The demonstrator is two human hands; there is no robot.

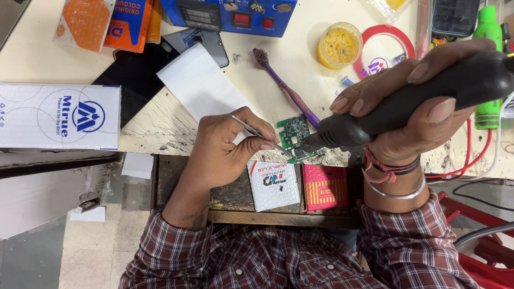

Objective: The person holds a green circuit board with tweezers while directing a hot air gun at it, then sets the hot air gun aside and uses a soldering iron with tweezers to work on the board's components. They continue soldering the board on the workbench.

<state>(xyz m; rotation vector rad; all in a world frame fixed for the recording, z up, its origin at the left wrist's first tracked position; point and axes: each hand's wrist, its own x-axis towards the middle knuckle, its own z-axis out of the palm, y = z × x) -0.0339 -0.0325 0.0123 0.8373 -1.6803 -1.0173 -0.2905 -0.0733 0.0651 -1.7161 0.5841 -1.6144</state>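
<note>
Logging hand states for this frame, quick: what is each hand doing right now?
Left hand: closed, grip pinching metal tweezers whose tips reach the green circuit board.
Right hand: closed, grip wrapped around a black hot-air handpiece aimed at the board.

Circuit board (295, 136) on table edge (160, 128); toothbrush (286, 85) behind it.

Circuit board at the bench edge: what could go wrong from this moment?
1. The small green circuit board sits at the table edge; a nudge from the tweezers in the left hand might tip it off.
2. The black handheld tool in the right hand points close to the left fingertips, which may get hurt.
</note>
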